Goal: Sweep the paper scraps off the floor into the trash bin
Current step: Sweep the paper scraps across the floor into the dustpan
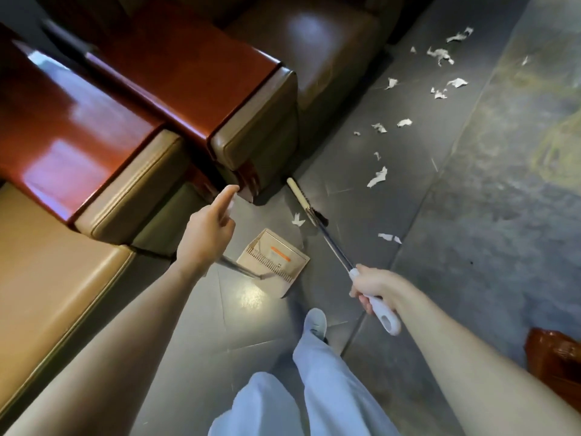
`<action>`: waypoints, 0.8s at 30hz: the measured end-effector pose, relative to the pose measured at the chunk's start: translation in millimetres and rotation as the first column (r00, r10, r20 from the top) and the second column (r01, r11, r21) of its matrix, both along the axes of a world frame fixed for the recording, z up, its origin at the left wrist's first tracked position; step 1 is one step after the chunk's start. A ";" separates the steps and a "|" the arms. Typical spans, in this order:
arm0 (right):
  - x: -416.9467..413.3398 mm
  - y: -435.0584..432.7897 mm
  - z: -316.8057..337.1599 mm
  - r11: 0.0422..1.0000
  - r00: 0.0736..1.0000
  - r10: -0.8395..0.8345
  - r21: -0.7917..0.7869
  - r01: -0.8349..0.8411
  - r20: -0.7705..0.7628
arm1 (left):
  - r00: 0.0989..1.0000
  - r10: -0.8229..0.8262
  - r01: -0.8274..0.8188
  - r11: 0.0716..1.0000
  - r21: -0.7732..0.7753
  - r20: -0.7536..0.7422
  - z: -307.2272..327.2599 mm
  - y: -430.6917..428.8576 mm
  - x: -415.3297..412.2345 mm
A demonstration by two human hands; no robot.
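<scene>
1. White paper scraps [377,177] lie scattered over the grey floor [471,215] ahead, one just beside the broom [309,212] head
2. Right hand [375,287] grips the broom's white handle
3. Left hand [209,229] hovers above the beige dustpan [276,253], forefinger out; whether it holds anything cannot be told
4. Tan sofa [141,196] with red wooden arms stands left

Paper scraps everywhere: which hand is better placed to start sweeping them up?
Right. The right hand already grips the broom, whose head sits beside the nearest paper scrap. The left hand is up by the dustpan instead.
</scene>
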State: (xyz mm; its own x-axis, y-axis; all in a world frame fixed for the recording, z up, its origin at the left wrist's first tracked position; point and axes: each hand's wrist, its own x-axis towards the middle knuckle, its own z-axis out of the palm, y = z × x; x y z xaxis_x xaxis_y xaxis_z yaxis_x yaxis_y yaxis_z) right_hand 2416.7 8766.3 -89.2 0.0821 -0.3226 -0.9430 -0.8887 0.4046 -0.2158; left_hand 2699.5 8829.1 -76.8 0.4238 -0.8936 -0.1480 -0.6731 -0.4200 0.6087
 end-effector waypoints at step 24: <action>97.1 168.9 67.0 0.964 0.957 -0.258 0.106 0.245 0.133 | 0.992 -0.023 0.021 1.000 -0.011 -0.124 26.5 167.8 102.9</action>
State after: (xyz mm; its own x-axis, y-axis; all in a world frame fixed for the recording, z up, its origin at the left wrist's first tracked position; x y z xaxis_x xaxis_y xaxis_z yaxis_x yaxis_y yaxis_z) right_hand 2513.8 8935.2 -22.2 0.1460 -0.2676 -0.9524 -0.7176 0.6341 -0.2882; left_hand 2802.4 8996.8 -50.3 0.3829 -0.9042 -0.1895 -0.6012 -0.3996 0.6920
